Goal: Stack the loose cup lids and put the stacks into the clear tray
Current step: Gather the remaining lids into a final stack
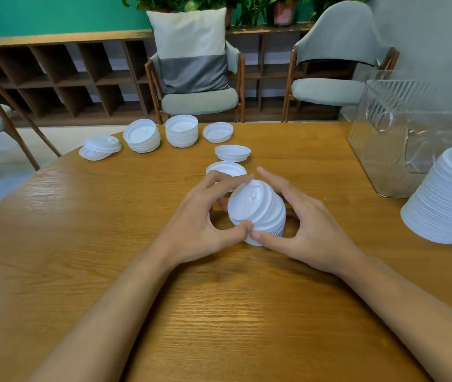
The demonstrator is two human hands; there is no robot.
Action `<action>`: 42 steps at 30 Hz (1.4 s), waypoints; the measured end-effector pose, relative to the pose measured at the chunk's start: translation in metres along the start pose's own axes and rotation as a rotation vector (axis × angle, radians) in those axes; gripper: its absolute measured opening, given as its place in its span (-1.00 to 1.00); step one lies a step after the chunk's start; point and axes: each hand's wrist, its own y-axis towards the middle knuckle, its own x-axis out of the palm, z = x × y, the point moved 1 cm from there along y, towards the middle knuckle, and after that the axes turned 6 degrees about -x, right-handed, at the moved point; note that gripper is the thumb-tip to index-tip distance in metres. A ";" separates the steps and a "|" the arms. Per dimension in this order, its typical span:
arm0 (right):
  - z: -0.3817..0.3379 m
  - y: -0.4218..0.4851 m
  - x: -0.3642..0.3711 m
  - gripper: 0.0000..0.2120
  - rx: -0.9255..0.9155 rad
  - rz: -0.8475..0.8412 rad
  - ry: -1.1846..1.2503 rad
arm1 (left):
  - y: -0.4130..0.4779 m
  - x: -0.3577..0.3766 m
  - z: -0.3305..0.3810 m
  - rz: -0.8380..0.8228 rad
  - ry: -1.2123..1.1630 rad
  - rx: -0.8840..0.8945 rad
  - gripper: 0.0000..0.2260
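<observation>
The left hand and right hand curl fingers round a tilted lid stack, apparently squaring it; next, likely lift it into the clear tray at two o'clock.

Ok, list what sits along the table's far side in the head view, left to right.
Two overlapped lids → first lid stack → second lid stack → single upturned lid → clear tray.

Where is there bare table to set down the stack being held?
Bare wood: left of the left hand, in front of the far lid piles; also between the forearms. Crowded: loose lids just beyond the held stack; clear tray and tall stack at right.
</observation>
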 end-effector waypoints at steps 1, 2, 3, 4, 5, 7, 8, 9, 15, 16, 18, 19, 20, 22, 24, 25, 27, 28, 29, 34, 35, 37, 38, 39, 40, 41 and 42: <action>0.000 0.000 0.000 -0.15 -0.016 0.003 -0.019 | 0.000 0.000 0.000 -0.009 -0.015 0.005 -0.38; 0.000 0.000 0.000 -0.17 -0.021 0.007 -0.033 | 0.000 0.000 0.000 -0.013 -0.033 0.005 -0.38; 0.001 0.000 0.001 -0.19 -0.020 0.013 -0.041 | 0.000 0.001 0.000 -0.011 -0.056 -0.013 -0.38; 0.001 -0.001 0.001 -0.19 -0.017 0.019 -0.049 | 0.000 0.003 0.000 0.002 -0.091 -0.053 -0.39; 0.001 -0.001 0.001 -0.19 -0.016 0.025 -0.059 | 0.001 0.006 0.002 0.028 -0.135 -0.109 -0.39; 0.002 -0.001 0.002 -0.19 -0.011 0.034 -0.073 | 0.001 0.013 0.005 0.103 -0.174 -0.197 -0.39; 0.002 -0.001 0.002 -0.20 -0.011 0.037 -0.074 | 0.001 0.016 0.006 0.137 -0.166 -0.212 -0.39; 0.002 -0.001 0.002 -0.19 -0.013 0.039 -0.066 | 0.001 0.017 0.008 0.155 -0.170 -0.216 -0.40; 0.001 -0.001 0.002 -0.20 -0.022 0.010 -0.010 | -0.001 0.006 0.007 -0.015 -0.283 -0.136 -0.29; 0.001 -0.002 0.002 -0.25 -0.031 0.015 -0.019 | -0.001 0.006 0.008 -0.047 -0.289 -0.125 -0.27; 0.001 -0.002 0.003 -0.32 -0.032 0.023 -0.042 | -0.001 0.009 0.008 -0.074 -0.292 -0.130 -0.26; 0.001 -0.002 0.004 -0.33 -0.028 0.024 -0.050 | -0.001 0.012 0.009 -0.063 -0.275 -0.139 -0.26; 0.002 -0.003 0.004 -0.33 -0.026 0.024 -0.055 | -0.002 0.015 0.011 -0.030 -0.243 -0.150 -0.26; 0.003 -0.003 0.004 -0.31 -0.024 0.020 -0.062 | -0.002 0.018 0.012 0.076 -0.168 -0.174 -0.26; 0.003 -0.002 0.003 -0.27 -0.013 0.016 -0.050 | -0.001 0.018 0.011 0.138 -0.161 -0.172 -0.31; 0.002 -0.002 0.003 -0.23 -0.008 0.015 -0.035 | -0.001 0.017 0.011 0.134 -0.189 -0.165 -0.33; 0.002 -0.002 0.002 -0.19 -0.011 0.012 -0.011 | 0.000 0.012 0.010 0.084 -0.260 -0.148 -0.35; 0.001 -0.002 0.002 -0.19 -0.019 0.010 -0.007 | 0.000 0.010 0.010 0.050 -0.283 -0.138 -0.35; 0.002 -0.002 0.003 -0.22 -0.026 0.010 -0.012 | -0.001 0.008 0.010 0.019 -0.296 -0.129 -0.34; 0.004 -0.003 0.003 -0.27 -0.019 0.038 -0.046 | -0.002 0.014 0.010 -0.020 -0.319 -0.164 -0.31; 0.004 -0.003 0.003 -0.26 -0.018 0.036 -0.048 | -0.002 0.016 0.011 0.006 -0.301 -0.174 -0.30; 0.004 -0.002 0.003 -0.24 -0.018 0.033 -0.045 | -0.001 0.017 0.011 0.074 -0.282 -0.188 -0.27; 0.005 -0.002 0.003 -0.23 -0.017 0.033 -0.036 | 0.000 0.017 0.010 0.095 -0.296 -0.189 -0.27; 0.005 -0.002 0.003 -0.20 -0.012 0.030 -0.017 | 0.000 0.016 0.009 0.101 -0.317 -0.187 -0.27; 0.005 -0.002 0.003 -0.17 -0.008 0.026 0.007 | 0.001 0.015 0.008 0.093 -0.333 -0.181 -0.28; 0.004 -0.002 0.003 -0.15 -0.005 0.022 0.030 | 0.001 0.014 0.008 0.076 -0.341 -0.174 -0.28; 0.004 -0.002 0.002 -0.14 -0.005 0.017 0.045 | 0.001 0.013 0.007 0.054 -0.347 -0.165 -0.27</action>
